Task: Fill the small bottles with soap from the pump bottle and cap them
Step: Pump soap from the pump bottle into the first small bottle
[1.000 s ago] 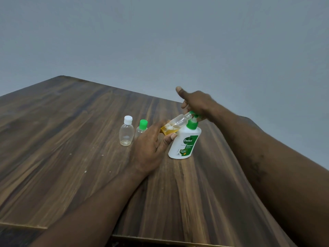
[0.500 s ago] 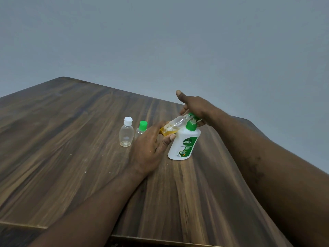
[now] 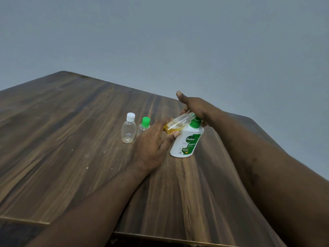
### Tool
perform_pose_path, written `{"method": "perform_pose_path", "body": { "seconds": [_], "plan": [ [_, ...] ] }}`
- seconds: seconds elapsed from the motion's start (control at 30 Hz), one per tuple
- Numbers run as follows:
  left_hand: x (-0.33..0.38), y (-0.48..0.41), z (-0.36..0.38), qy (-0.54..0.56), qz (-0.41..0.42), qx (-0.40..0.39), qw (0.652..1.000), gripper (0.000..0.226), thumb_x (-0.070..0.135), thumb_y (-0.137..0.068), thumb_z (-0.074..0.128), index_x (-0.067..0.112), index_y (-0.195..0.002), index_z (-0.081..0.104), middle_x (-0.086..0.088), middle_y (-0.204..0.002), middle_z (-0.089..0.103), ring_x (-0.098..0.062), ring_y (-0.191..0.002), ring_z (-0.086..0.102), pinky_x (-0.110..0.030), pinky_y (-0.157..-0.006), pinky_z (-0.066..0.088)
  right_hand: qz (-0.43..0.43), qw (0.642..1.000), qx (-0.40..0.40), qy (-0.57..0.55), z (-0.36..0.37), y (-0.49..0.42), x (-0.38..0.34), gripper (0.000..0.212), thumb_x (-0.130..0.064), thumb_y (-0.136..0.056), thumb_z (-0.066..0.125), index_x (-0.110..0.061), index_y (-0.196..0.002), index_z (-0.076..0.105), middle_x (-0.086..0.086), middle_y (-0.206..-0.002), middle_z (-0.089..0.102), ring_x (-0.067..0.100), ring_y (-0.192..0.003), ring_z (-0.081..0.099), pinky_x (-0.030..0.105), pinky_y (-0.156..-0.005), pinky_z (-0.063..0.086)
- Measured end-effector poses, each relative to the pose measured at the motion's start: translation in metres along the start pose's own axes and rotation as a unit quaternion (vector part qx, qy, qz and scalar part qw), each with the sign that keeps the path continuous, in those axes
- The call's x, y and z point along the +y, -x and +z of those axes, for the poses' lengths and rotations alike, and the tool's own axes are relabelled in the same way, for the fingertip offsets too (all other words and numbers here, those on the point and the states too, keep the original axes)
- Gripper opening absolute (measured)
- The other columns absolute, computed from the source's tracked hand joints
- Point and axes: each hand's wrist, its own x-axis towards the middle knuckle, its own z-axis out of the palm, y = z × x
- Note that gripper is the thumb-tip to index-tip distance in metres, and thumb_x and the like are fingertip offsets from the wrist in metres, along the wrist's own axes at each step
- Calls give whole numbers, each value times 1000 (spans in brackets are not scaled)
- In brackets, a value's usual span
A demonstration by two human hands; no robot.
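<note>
**Right hand lower on the pump; three small bottles, one pump bottle**

Compared with a second ago, the right hand sits a little lower over the pump head. The bottles keep their places, and the left hand's grip looks the same.

There are three small clear bottles. At the left, the white-capped bottle (image 3: 128, 130) stands upright on the wooden worktop (image 3: 71, 139). Just beside it stands the green-capped bottle (image 3: 143, 126), partly hidden behind the left hand (image 3: 153, 145). That hand pinches the third one, the uncapped bottle (image 3: 179, 123), between thumb and fingers. This bottle is tilted, with its open neck up at the pump spout and amber soap pooled in its low end.

To the right, the single pump bottle (image 3: 187, 141), white with a green label, stands on the worktop. The right hand (image 3: 195, 106) presses on its green head, fingers bent over it and thumb sticking up.
</note>
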Motion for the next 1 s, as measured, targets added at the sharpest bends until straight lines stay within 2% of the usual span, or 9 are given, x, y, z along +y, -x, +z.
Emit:
{"method": "perform_pose_path", "body": {
  "seconds": [0.17, 0.3, 0.43, 0.47, 0.53, 0.6, 0.73, 0.83, 1.0],
  "plan": [
    [0, 1, 0, -4, -5, 3, 1000, 40, 51, -101, 54, 25, -130, 61, 31, -86, 55, 11, -79, 57, -5, -67, 36, -5, 1000, 24, -4, -8, 11, -5, 89, -88, -91, 29, -13, -100, 75, 7, -107, 72, 28, -100, 68, 49, -92, 57],
    [3, 2, -1, 1, -5, 12, 1000, 36, 44, -100, 58, 23, -129, 62, 35, -87, 54, 15, -82, 56, -2, -68, 35, -9, 1000, 27, -1, -24, 18, -15, 95, -90, -90, 17, -14, -109, 71, 6, -103, 66, 25, -96, 65, 44, -86, 59],
    [3, 1, 0, 9, -8, 14, 1000, 37, 45, -100, 58, 22, -129, 62, 35, -86, 55, 16, -83, 56, -2, -69, 36, -25, 999, 41, 14, -22, 15, -16, 91, -87, -92, 18, -13, -113, 67, 3, -105, 66, 25, -96, 65, 38, -75, 58],
    [3, 1, 0, 9, -12, 14, 1000, 37, 45, -100, 58, 23, -129, 63, 35, -85, 56, 16, -81, 56, -3, -68, 36, -27, 998, 39, 30, -17, 12, -13, 89, -87, -93, 19, -13, -111, 67, 4, -107, 67, 27, -98, 66, 39, -77, 57],
    [1, 1, 0, 3, -18, 13, 1000, 36, 47, -100, 57, 25, -128, 62, 34, -84, 56, 14, -79, 55, -5, -66, 34, -21, 999, 20, 38, -6, 6, -4, 90, -88, -92, 23, -11, -105, 69, 7, -109, 71, 30, -102, 68, 46, -90, 56],
    [0, 1, 0, -2, -18, 8, 1000, 35, 48, -100, 57, 26, -127, 62, 33, -82, 56, 13, -77, 55, -6, -64, 33, -20, 999, 14, 30, 0, 3, 2, 93, -91, -89, 24, -12, -98, 74, 7, -102, 74, 28, -98, 69, 51, -98, 53],
    [0, 2, 1, -17, -11, -17, 1000, 37, 54, -98, 58, 28, -123, 62, 33, -80, 57, 10, -73, 56, -9, -60, 32, -22, 999, 18, 23, 2, 1, 4, 94, -92, -88, 24, -14, -92, 77, 6, -99, 75, 27, -96, 70, 51, -99, 53],
    [1, 3, 1, -34, -2, -18, 999, 39, 53, -99, 58, 28, -129, 62, 33, -83, 53, 11, -75, 56, -8, -62, 33, -20, 999, 18, 26, 1, 6, 3, 94, -92, -87, 25, -14, -93, 77, 6, -101, 75, 27, -96, 69, 50, -97, 54],
    [0, 3, 1, -35, -9, 6, 999, 40, 44, -99, 63, 22, -133, 63, 34, -85, 51, 17, -81, 53, -3, -68, 34, -29, 998, 41, 32, -13, 17, -12, 91, -89, -90, 27, -13, -104, 75, 5, -101, 71, 27, -94, 68, 43, -81, 61]
  ]
}}
